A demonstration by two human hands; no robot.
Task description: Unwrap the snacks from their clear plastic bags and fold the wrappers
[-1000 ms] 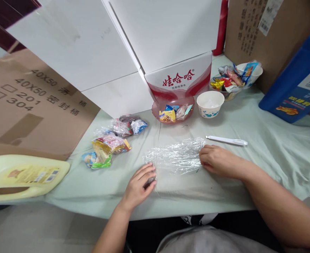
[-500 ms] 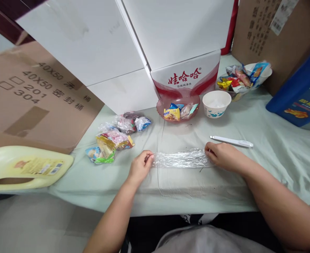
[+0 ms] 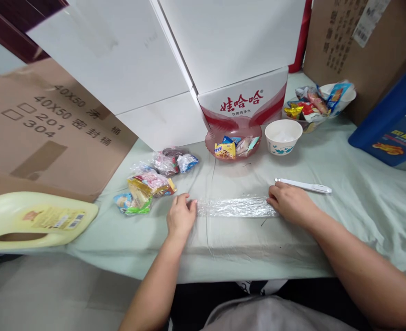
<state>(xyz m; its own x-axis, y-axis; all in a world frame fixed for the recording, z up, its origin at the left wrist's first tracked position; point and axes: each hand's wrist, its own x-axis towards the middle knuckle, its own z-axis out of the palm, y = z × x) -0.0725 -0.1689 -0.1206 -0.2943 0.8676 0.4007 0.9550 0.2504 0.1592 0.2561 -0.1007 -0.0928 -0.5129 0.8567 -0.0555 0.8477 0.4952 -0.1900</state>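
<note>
Clear film (image 3: 239,207) lies stretched in a narrow, crinkled strip along the near part of the cloth-covered bench (image 3: 247,255), between my two hands. My right hand (image 3: 290,202) is bent over the strip's right end, fingertips drawn together on the plastic. My left hand (image 3: 181,216) rests at the other end, thumb beside the fingers; whether it pinches the edge or merely lies against it, I cannot tell from this angle.

As far as I can judge, spreading the strip is mostly done: it runs fairly straight, though plenty of wrinkles remain, and nothing sits on it. Beyond my left hand is a heap of packets (image 3: 151,184), with shiny clear plastic around some of them, so I would call that part finished. Smaller sachets (image 3: 225,150) lie in the pink bowl (image 3: 208,143) farther back, apart from the film. Just beside it stands the white cup (image 3: 281,148). The white cutter (image 3: 306,185) lies just behind my right hand, untouched.
</note>
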